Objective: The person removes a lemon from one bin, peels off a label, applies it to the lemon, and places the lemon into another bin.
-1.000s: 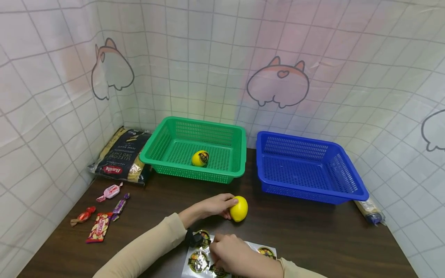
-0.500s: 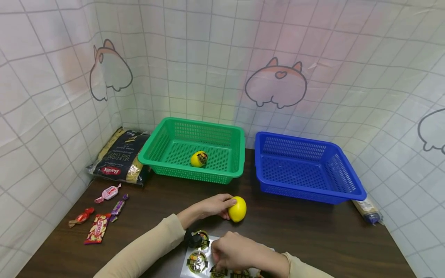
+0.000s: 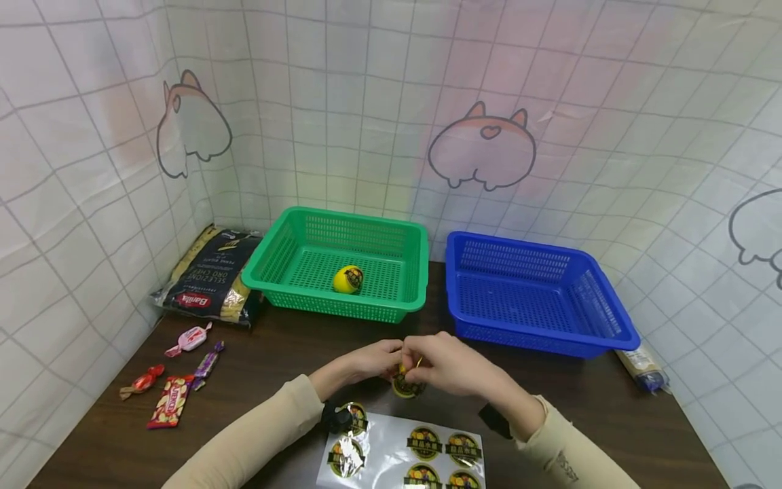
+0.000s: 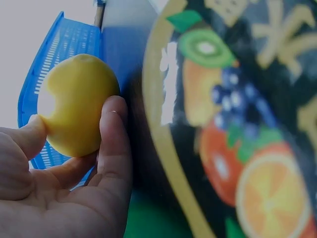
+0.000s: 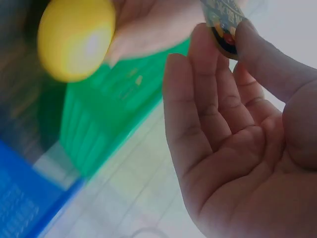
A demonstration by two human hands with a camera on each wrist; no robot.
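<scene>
My left hand point(image 3: 373, 360) grips a yellow lemon point(image 4: 81, 104) between thumb and fingers, above the middle of the table. In the head view the lemon is mostly hidden behind my right hand point(image 3: 455, 363). That hand pinches a round black-and-gold sticker point(image 5: 225, 25) by its edge, with thumb and fingertips, close beside the lemon. Below both hands lies a silvery sheet of stickers point(image 3: 381, 448), with a bare patch between its remaining round labels. A large fruit-print sticker point(image 4: 223, 114) fills the right side of the left wrist view, very near the camera.
A green basket point(image 3: 336, 308) at the back holds another lemon point(image 3: 346, 280) bearing a sticker. To its right stands a blue basket point(image 3: 537, 345). A pasta bag point(image 3: 210, 275) and several wrapped candies point(image 3: 171, 401) lie at left, a packet point(image 3: 643, 370) at far right.
My right hand has lifted from the sticker sheet and moved up and forward to the lemon, carrying a sticker. My left hand keeps its hold on the lemon in nearly the same spot.
</scene>
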